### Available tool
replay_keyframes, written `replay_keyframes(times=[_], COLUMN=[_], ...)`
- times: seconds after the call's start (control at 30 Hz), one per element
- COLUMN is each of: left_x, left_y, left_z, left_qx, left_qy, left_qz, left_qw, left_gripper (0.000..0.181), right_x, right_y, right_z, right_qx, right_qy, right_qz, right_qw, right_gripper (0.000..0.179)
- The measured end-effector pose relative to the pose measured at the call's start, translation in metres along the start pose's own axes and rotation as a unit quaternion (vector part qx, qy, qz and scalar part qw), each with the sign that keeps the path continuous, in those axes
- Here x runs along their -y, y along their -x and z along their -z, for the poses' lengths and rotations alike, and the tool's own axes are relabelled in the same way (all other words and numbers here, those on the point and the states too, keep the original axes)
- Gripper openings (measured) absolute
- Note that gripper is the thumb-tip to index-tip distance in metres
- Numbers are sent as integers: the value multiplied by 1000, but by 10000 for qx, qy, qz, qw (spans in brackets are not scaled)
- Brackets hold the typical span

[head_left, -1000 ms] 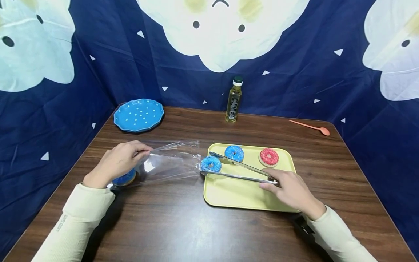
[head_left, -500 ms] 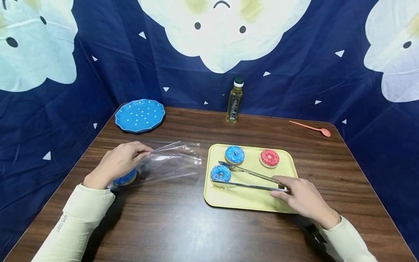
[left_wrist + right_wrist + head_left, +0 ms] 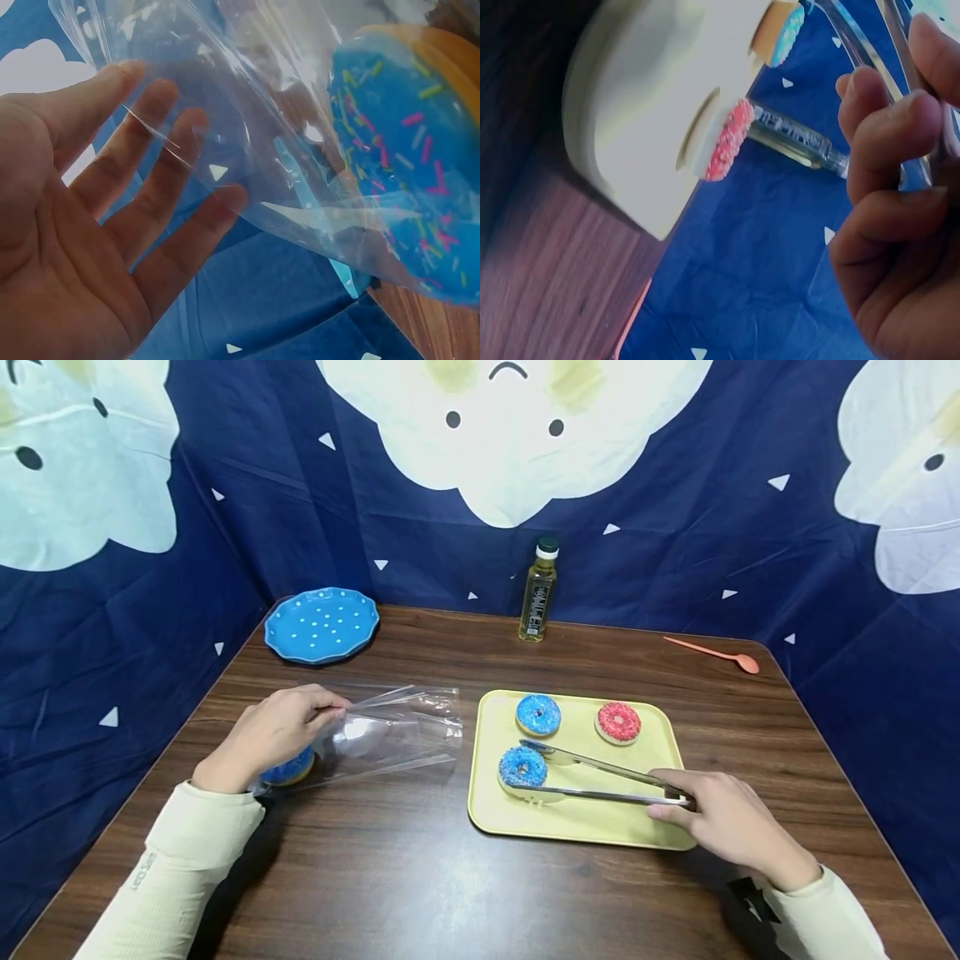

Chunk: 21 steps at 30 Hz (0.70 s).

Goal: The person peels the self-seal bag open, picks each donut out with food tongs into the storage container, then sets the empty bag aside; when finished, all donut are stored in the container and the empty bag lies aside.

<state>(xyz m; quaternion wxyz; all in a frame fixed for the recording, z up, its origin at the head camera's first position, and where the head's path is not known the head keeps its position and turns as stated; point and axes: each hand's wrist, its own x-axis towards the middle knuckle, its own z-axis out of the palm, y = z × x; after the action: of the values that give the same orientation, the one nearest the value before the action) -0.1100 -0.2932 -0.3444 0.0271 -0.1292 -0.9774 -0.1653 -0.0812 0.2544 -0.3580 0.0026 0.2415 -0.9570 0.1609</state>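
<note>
Straight ahead, a brown wood-grain table (image 3: pixel 450 902) is seen from above, with a pale yellow tray (image 3: pixel 483 810) set right of its middle. A pair of metal tongs (image 3: pixel 600 794) is grasped by the right hand (image 3: pixel 731 818), whose fingers are curled round the handle end by the tray's right edge. The tongs' two arms are spread, and between their tips, at the left part of the tray, a blue sprinkled doughnut (image 3: pixel 513 762) is placed; whether it is squeezed by them cannot be told. Just behind it on the tray, a second blue doughnut (image 3: pixel 529 710) is laid, with a red-topped doughnut (image 3: pixel 607 720) set to its right.

To the left of the tray, just apart from it, a clear plastic bag (image 3: pixel 401 731) is pinched between the thumb and fingertips of the left hand (image 3: pixel 273 731). The bag's open end is turned toward the tray. At its other end, a third blue doughnut (image 3: pixel 291 770) is partly hidden beneath the hand; in the left wrist view it is seen through the film.

At the back left, a scalloped blue plate (image 3: pixel 318 628) with white dots is placed. A bottle (image 3: pixel 536 602) of yellowish liquid is stood near the back edge, and an orange spoon (image 3: pixel 746 663) is laid at the back right. Behind the table, a navy cloth (image 3: pixel 420 539) printed with white clouds is hung.
</note>
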Motion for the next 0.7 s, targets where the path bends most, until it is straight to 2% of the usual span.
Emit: replay_keyframes(times=[0.37, 0.7], left_x=[0, 0], left_y=[1, 1], left_z=[-1, 0], left_qx=[-3, -31], left_qy=[0, 0], left_qz=[25, 5], left_qw=[10000, 10000], left_gripper=[23, 22], right_x=[-10, -10], right_y=[11, 13], right_z=[10, 18], right_qx=[-40, -63], right_qy=[209, 251], right_qz=[141, 200], right_qw=[9997, 9995], right_gripper=[42, 39])
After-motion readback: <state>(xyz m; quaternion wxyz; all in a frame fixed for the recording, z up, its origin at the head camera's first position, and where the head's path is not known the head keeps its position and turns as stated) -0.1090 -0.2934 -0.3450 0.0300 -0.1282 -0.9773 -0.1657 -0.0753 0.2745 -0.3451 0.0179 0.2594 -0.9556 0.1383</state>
